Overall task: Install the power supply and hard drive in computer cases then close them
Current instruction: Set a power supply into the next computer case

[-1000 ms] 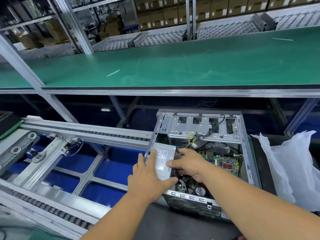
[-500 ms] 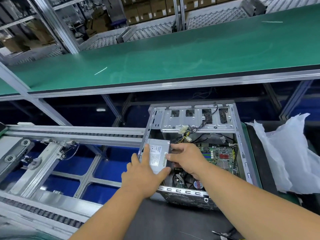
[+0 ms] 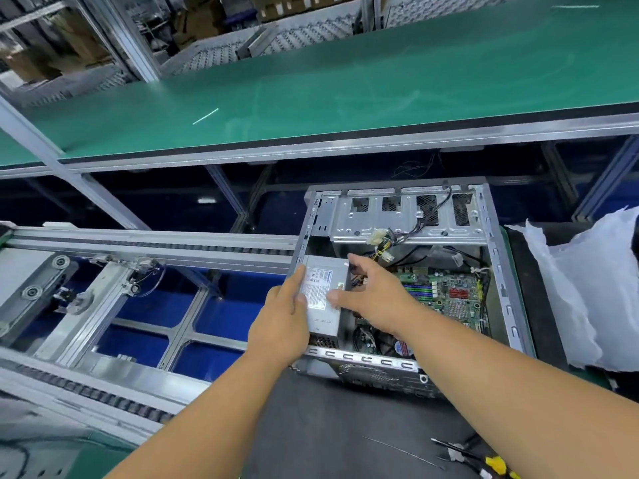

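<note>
- A long green worktop (image 3: 345, 84) runs across the upper half of the view, with a thin pale strip (image 3: 205, 116) lying on it and metal uprights and stacked cartons behind
- A roller conveyor frame (image 3: 145, 243) of grey aluminium rails crosses the left side, blue panels showing below it
- The computer case (image 3: 498, 271) lies on its side with the side panel off, on a dark mat (image 3: 328, 426) right of the conveyor; its open face points up toward the camera
- A crumpled white plastic bag (image 3: 587, 288) sits just beside the case on the right
- Inside the case, a perforated drive cage (image 3: 408, 216) fills the far end, and the green motherboard (image 3: 446, 295) lies flat on the floor of the case at right
- The power supply (image 3: 323, 295), a grey metal box with a printed label facing up, sits in the near left corner of the case, against the left wall
- The right hand (image 3: 373, 299) reaches over the power supply's right edge, thumb on the label side and fingers curled down its inner side, gripping it
- The left hand (image 3: 283, 323) rests on the power supply's left edge, index finger stretched straight along the top and the other fingers curled against the side; how firmly it holds I cannot tell
- A bundle of cables with a white connector (image 3: 378, 236) hangs just beyond the right hand
- Small tools with yellow parts (image 3: 498, 464) lie on the mat at the lower right
</note>
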`<state>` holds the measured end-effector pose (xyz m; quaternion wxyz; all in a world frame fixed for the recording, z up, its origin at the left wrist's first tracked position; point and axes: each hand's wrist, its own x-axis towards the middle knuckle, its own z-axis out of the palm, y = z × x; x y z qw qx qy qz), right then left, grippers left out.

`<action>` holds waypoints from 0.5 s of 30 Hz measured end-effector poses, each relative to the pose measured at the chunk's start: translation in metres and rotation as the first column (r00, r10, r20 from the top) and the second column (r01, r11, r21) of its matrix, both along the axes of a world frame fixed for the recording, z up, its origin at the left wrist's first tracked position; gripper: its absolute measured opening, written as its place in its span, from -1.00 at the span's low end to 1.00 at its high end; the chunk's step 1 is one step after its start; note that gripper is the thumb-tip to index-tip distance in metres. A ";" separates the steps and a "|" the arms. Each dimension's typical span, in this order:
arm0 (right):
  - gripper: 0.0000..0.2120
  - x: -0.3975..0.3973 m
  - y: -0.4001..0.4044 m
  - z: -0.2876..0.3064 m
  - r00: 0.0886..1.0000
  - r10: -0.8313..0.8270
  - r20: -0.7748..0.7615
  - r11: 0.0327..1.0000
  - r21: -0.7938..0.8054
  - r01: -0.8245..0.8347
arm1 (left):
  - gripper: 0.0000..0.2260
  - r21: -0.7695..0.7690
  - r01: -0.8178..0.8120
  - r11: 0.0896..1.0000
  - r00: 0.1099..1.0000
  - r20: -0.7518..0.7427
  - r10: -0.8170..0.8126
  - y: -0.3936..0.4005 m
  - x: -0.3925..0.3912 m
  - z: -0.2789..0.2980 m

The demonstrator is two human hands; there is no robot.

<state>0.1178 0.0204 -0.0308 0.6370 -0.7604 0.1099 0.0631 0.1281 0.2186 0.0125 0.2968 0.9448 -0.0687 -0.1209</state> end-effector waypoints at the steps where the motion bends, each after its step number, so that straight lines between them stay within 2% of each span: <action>1: 0.01 0.001 0.001 0.000 1.000 0.017 0.002 0.999 -0.051 -0.017 | -0.56 -0.028 -0.010 1.000 1.000 -0.008 0.010 0.000 0.001 -0.001; 4: 0.02 0.003 0.003 0.002 0.998 0.055 0.000 0.989 -0.136 -0.055 | -0.47 -0.257 -0.119 0.959 0.987 -0.140 0.085 0.003 0.010 -0.005; 6: -0.05 0.004 0.002 0.003 0.997 0.075 -0.001 0.990 -0.122 -0.074 | -0.50 -0.370 -0.241 0.897 0.942 -0.312 0.124 0.010 0.021 -0.005; 9: -0.16 0.005 0.001 0.001 0.997 0.083 0.007 0.992 -0.093 -0.082 | -0.77 -0.386 -0.312 0.868 0.857 -0.508 0.083 0.018 0.032 -0.003; 12: -0.19 0.006 0.002 -0.001 0.997 0.073 0.028 0.995 -0.077 -0.071 | -0.81 -0.422 -0.359 0.833 0.835 -0.543 0.085 0.020 0.035 -0.005; 15: -0.13 0.005 0.005 0.001 0.997 0.068 0.041 0.992 -0.110 -0.063 | -0.78 -0.438 -0.379 0.815 0.829 -0.552 0.089 0.020 0.035 -0.007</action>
